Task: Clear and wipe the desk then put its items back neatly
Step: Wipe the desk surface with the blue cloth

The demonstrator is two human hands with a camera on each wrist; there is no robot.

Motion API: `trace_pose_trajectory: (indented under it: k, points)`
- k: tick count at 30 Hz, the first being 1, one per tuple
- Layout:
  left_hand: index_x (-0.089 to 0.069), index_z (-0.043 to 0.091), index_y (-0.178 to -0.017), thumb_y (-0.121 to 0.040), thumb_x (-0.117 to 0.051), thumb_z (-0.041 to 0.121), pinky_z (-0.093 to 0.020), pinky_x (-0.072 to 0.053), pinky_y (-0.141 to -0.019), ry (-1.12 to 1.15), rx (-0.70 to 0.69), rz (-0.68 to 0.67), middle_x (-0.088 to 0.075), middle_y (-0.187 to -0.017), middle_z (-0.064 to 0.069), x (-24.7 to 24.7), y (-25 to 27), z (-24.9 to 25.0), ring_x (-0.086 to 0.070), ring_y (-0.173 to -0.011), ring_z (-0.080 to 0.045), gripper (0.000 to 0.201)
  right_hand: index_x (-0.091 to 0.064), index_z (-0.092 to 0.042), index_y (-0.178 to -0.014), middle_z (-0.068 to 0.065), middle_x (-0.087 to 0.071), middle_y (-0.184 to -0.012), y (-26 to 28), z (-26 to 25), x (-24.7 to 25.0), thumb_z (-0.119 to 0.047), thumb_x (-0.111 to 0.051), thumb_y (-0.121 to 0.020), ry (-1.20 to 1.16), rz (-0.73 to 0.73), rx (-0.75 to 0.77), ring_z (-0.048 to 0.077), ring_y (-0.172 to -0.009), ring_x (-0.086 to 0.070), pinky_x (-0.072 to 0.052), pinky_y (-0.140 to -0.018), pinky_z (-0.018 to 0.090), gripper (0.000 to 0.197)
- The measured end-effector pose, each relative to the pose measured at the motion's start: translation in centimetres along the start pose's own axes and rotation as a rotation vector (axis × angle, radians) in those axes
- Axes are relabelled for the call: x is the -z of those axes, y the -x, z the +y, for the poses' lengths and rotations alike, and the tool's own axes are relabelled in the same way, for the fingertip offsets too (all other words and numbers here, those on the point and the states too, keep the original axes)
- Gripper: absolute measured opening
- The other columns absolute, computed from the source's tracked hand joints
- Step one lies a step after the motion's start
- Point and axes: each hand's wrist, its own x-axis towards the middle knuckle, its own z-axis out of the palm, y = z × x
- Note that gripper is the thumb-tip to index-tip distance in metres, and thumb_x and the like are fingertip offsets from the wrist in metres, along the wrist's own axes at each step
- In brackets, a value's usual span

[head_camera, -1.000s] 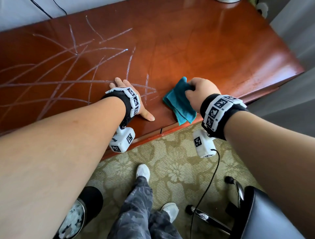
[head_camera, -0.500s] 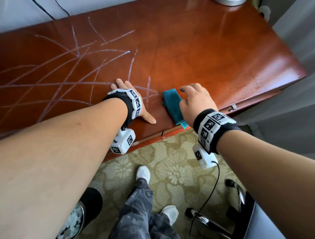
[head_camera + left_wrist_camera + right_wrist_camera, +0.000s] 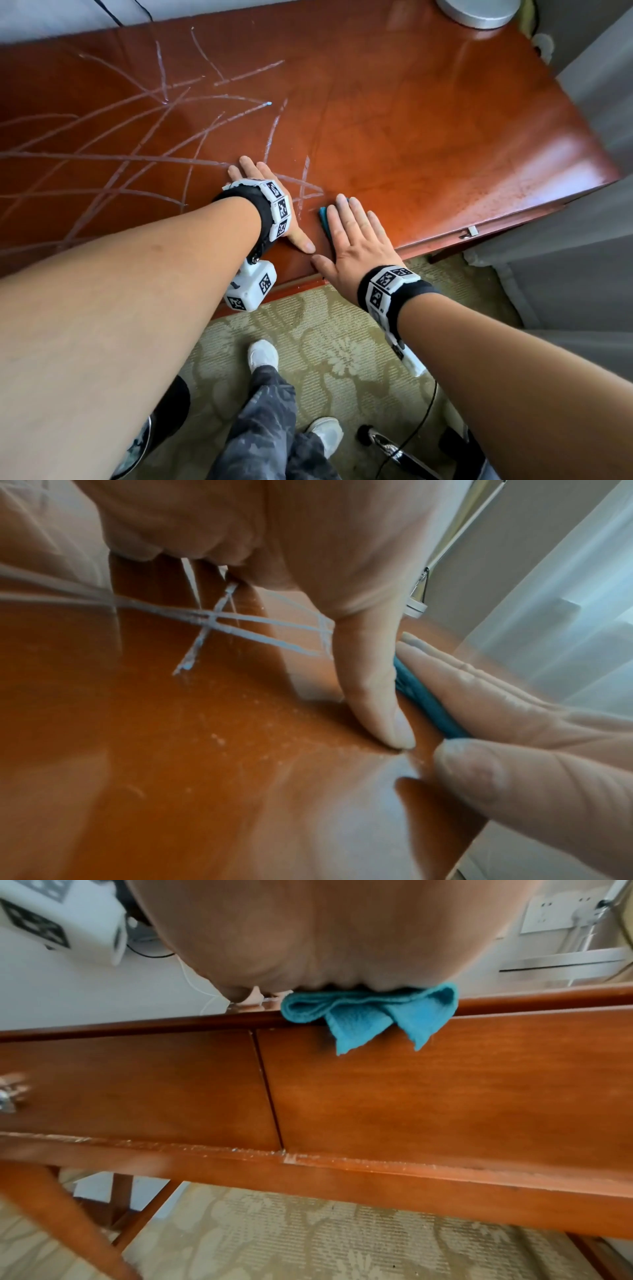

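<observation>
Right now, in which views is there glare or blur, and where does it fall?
Head view: bright glare lies on the desk at its far right corner; hands stay sharp. Left wrist view: the left hand is overexposed and soft. Right wrist view: the palm of the right hand is blurred, but the teal cloth is sharp.

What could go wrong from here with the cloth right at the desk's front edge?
1. The blue cloth hangs partly over the desk edge under the flat right hand; it may slip off.
2. The left hand rests on the white streaks and could smear them.
3. The bunched cloth may wipe unevenly.
</observation>
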Motion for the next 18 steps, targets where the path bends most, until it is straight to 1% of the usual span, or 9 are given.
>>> trace_pose_trajectory:
  k: [2, 5, 7, 9, 11, 13, 15, 18]
  points:
    - [0.02, -0.002, -0.155, -0.03, -0.078, 0.09, -0.063, -0.01, -0.12, 0.021, -0.02, 0.012, 0.017, -0.164, -0.029, -0.1, 0.1, -0.3, 0.008, -0.153, -0.048, 0.184, 0.008, -0.012, -0.163, 0.007, 0.021, -0.169, 0.3, -0.5, -0.2, -0.07, -0.002, -0.091, 0.017, -0.018, 0.022, 0.024, -0.155, 0.021, 0.003, -0.127, 0.047, 0.093]
    - [0.021, -0.001, -0.156, -0.04, -0.073, 0.092, -0.059, -0.006, -0.122, 0.035, -0.079, 0.039, 0.02, -0.163, -0.028, -0.6, 0.4, -0.9, 0.013, -0.152, -0.047, 0.175, 0.01, -0.013, -0.162, 0.006, 0.022, -0.168, 0.2, -0.9, -0.3, -0.07, -0.004, -0.091, 0.022, -0.026, 0.044, 0.024, -0.155, 0.022, 0.003, -0.127, 0.048, 0.093]
    - [0.019, 0.003, -0.158, -0.049, -0.071, 0.091, -0.055, -0.004, -0.123, 0.073, -0.13, 0.056, 0.021, -0.165, -0.024, -0.8, 0.1, -2.0, 0.015, -0.154, -0.042, 0.166, 0.011, -0.014, -0.162, 0.005, 0.024, -0.168, -0.2, -1.0, -0.2, -0.071, -0.004, -0.09, 0.02, -0.035, 0.054, 0.024, -0.155, 0.023, 0.004, -0.127, 0.048, 0.093]
    - [0.015, 0.011, -0.16, -0.065, -0.059, 0.092, -0.051, -0.002, -0.124, 0.137, -0.201, 0.047, 0.021, -0.167, -0.014, -0.8, -0.4, -3.9, 0.016, -0.155, -0.033, 0.145, 0.012, -0.015, -0.162, 0.003, 0.025, -0.167, -0.6, -1.2, -0.1, -0.072, -0.005, -0.09, 0.004, -0.042, 0.052, 0.023, -0.154, 0.024, 0.005, -0.127, 0.048, 0.093]
    - [0.01, 0.017, -0.162, -0.08, -0.045, 0.088, -0.045, -0.001, -0.125, 0.225, -0.246, 0.054, 0.019, -0.169, -0.006, -0.6, -1.2, -6.2, 0.015, -0.156, -0.024, 0.121, 0.011, -0.016, -0.162, 0.002, 0.025, -0.167, -1.3, -1.5, 0.1, -0.073, -0.006, -0.09, -0.016, -0.037, 0.037, 0.023, -0.154, 0.026, 0.007, -0.126, 0.048, 0.094]
    - [0.008, 0.017, -0.162, -0.087, -0.039, 0.083, -0.042, -0.001, -0.126, 0.277, -0.244, 0.106, 0.016, -0.17, -0.004, 0.1, -2.3, -8.4, 0.013, -0.156, -0.022, 0.111, 0.013, -0.018, -0.162, 0.001, 0.027, -0.167, -2.5, -1.9, 0.3, -0.075, -0.004, -0.089, -0.026, -0.046, 0.021, 0.022, -0.153, 0.027, 0.01, -0.126, 0.048, 0.094]
    - [0.007, 0.015, -0.162, -0.089, -0.038, 0.081, -0.042, 0.0, -0.126, 0.287, -0.214, 0.16, 0.016, -0.17, -0.005, 0.8, -3.9, -10.0, 0.014, -0.156, -0.023, 0.109, 0.016, -0.018, -0.161, 0.0, 0.028, -0.167, -3.8, -2.4, 0.6, -0.076, -0.002, -0.088, -0.018, -0.053, 0.002, 0.022, -0.152, 0.029, 0.011, -0.125, 0.048, 0.095]
    - [0.004, 0.014, -0.163, -0.089, -0.039, 0.081, -0.044, -0.002, -0.126, 0.3, -0.171, 0.201, 0.015, -0.17, -0.005, 2.5, -6.9, -10.9, 0.014, -0.156, -0.024, 0.108, 0.015, -0.019, -0.161, 0.0, 0.028, -0.167, -5.6, -2.8, 1.3, -0.076, -0.01, -0.092, -0.03, -0.052, -0.027, 0.022, -0.152, 0.03, 0.012, -0.125, 0.049, 0.093]
